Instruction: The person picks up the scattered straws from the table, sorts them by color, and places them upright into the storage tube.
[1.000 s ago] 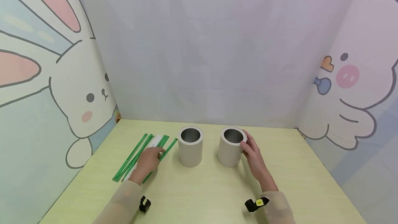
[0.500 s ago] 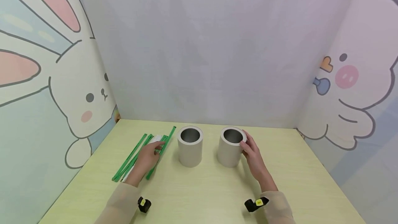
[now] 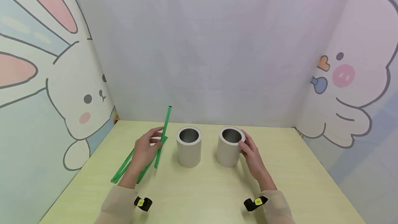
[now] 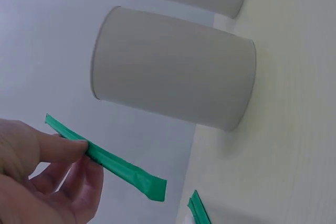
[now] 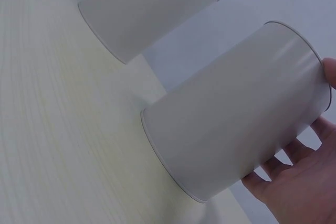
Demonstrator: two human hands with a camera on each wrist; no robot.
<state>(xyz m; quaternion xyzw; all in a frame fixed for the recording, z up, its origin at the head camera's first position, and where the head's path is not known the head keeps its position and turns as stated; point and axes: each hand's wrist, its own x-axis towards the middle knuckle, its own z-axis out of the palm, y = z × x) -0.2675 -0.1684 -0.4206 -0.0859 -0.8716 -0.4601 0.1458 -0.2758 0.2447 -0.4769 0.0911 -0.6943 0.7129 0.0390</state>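
Observation:
My left hand (image 3: pixel 144 152) pinches a thin green stick packet (image 4: pixel 126 169) between thumb and fingers. In the head view the packet stands steeply, its upper end rising above the table's back edge. Just right of that hand is an upright pale grey cylindrical cup (image 3: pixel 189 154) with a dark interior. A matching cup (image 3: pixel 227 154) stands further right. My right hand (image 3: pixel 254 158) holds this second cup from its right side, thumb by the rim and fingers along the wall, as the right wrist view also shows. Both cups rest on the table.
More green stick packets (image 3: pixel 122 171) lie on the pale wooden table (image 3: pixel 199 196), left of and partly under my left hand. A plain light curtain (image 3: pixel 199 54) hangs behind the table. Printed cartoon panels stand at both sides.
My left hand has picked one green stick packet off the pile, lifted it and tipped it towards upright. The right hand and both cups have kept their places.

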